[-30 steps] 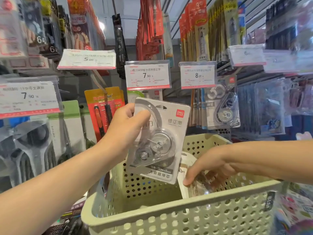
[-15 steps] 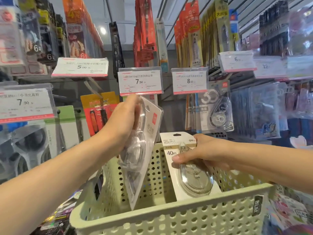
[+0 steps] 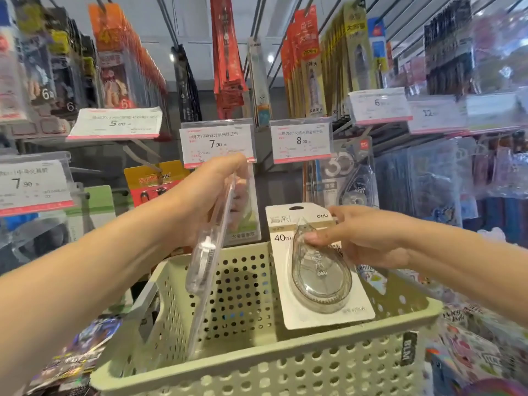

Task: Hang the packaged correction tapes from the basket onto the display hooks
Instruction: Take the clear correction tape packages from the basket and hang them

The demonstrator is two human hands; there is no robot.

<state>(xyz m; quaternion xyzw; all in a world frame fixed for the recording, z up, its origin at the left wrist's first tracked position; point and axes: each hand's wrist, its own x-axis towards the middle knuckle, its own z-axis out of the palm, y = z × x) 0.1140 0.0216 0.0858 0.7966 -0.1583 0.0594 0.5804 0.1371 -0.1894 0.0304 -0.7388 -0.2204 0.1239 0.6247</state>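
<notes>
A: Since half a second ago, what is different with the two hands?

B: Since then, the left hand (image 3: 200,201) has lifted its packaged correction tape (image 3: 210,247) higher, so the top of the card is now just under the 7.90 price tag (image 3: 217,142). The card is turned edge-on to the camera. The fingers are curled round its upper part and hold it.

A: And the other one?

B: The right hand (image 3: 363,238) has brought the second package (image 3: 317,267) further up out of the basket (image 3: 257,370). The thumb lies on the clear blister and the fingers go behind the card, so it grips it. A second ago this hand was only reaching down inside the basket.

A: What does it mean for the task?

B: I think two tapes are now ready for hanging, and neither is on a hook yet. The left one is nearest to its place; the hook itself I cannot see, it is behind the tag and the hand.

A: Where is each package relative to the basket?

B: The left one hangs over the far left corner of the basket, its lower end still below the rim. The second stands upright over the right half, its bottom edge still inside, its hanging hole at the top free. The two cards are apart, not touching. Hanging correction tapes (image 3: 354,178) show under the 8.00 price tag (image 3: 301,140), perhaps its place.
</notes>
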